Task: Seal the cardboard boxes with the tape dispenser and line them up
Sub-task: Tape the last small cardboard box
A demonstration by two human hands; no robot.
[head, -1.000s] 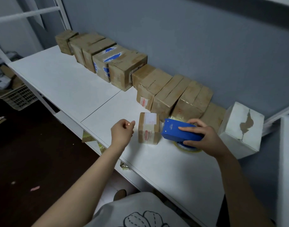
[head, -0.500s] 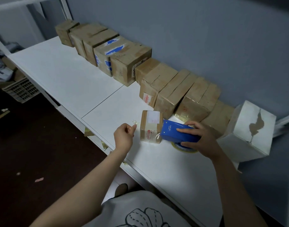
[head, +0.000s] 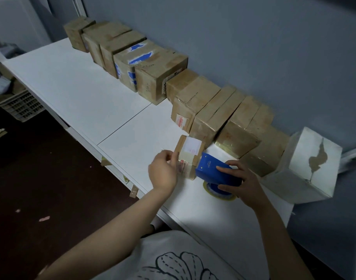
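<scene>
A small cardboard box (head: 190,150) with a white label stands on the white table (head: 88,98), in front of the row. My right hand (head: 238,180) grips the blue tape dispenser (head: 217,171), whose front end is against the box's right side. A strip of clear tape lies over the box's near face. My left hand (head: 163,171) pinches the end of that tape at the box's left side. A long row of sealed cardboard boxes (head: 152,77) runs along the blue wall.
A white box (head: 308,166) with a torn patch ends the row at the right. A plastic crate (head: 19,105) sits on the dark floor at the left. Bits of tape (head: 133,191) hang from the table's front edge.
My left hand moved right to the small box and brought the tape end against its side. The dispenser stayed against the box. The view shifted slightly.
</scene>
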